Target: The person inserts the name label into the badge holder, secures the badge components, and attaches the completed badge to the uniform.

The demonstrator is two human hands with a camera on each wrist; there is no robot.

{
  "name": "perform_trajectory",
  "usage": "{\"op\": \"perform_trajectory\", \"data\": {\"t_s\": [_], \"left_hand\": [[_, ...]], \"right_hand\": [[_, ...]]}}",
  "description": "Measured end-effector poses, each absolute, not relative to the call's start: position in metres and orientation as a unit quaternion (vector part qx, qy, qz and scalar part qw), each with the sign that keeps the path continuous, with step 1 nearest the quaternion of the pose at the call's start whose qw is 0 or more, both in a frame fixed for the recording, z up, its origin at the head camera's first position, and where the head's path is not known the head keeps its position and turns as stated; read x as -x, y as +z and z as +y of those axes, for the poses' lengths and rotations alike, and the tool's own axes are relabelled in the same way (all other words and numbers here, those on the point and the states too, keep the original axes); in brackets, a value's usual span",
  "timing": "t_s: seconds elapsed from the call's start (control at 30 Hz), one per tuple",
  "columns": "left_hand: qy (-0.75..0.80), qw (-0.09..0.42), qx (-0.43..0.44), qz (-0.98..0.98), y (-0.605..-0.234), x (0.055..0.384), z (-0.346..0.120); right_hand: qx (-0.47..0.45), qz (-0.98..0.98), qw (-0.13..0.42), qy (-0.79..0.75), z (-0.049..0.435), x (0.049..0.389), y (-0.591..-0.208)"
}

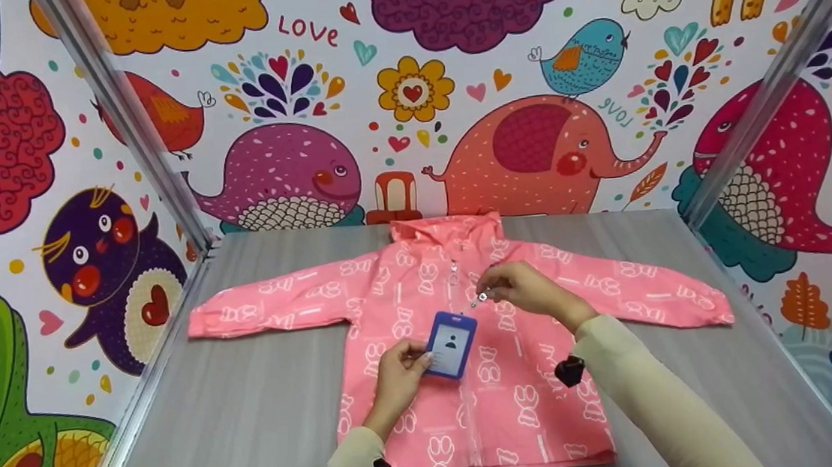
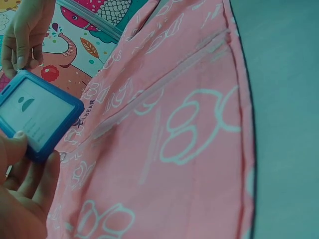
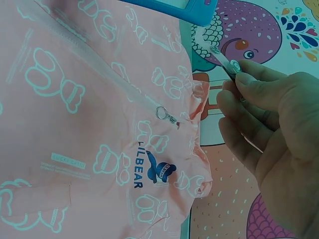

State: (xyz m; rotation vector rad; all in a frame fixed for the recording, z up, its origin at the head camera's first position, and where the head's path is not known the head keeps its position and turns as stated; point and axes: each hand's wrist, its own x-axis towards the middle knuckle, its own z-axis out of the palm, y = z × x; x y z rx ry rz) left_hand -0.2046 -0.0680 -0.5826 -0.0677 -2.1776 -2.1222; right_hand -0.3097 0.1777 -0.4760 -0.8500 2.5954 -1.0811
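A blue badge holder (image 1: 452,345) with a white card showing a person icon is held above the pink jacket (image 1: 503,414). My left hand (image 1: 400,374) pinches its lower left edge between thumb and fingers. Up and to the right, my right hand (image 1: 522,288) pinches a small badge clip (image 3: 235,66) with a snap and a short clear strap. In the left wrist view the right fingers come close to the top of the holder; whether clip and holder are joined I cannot tell. The jacket lies spread flat, its zipper pull (image 3: 162,113) near the collar.
The jacket's sleeves (image 1: 272,306) stretch out to both sides on the grey wood-grain table (image 1: 252,421). Printed cartoon walls (image 1: 409,159) stand behind and at both sides, with metal corner posts (image 1: 127,116). Black devices (image 1: 569,370) are worn at the wrists.
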Motion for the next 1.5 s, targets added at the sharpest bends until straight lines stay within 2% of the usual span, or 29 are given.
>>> {"op": "perform_trajectory", "data": {"t_s": [0.2,0.73,1.1,1.5], "left_hand": [[-0.693,0.042,0.032,-0.719,-0.553,0.192,-0.068],[-0.697,0.047,0.034,-0.715,-0.555,0.194,-0.067],[-0.693,0.040,0.030,-0.719,-0.553,0.192,-0.066],[-0.706,0.027,0.025,-0.708,-0.588,0.207,-0.065]], "right_hand": [[0.286,0.867,0.107,-0.394,0.175,0.309,-0.476],[0.282,0.864,0.128,-0.396,0.168,0.308,-0.473],[0.301,0.858,0.109,-0.402,0.165,0.308,-0.477],[0.308,0.849,0.107,-0.415,0.161,0.303,-0.475]]}}
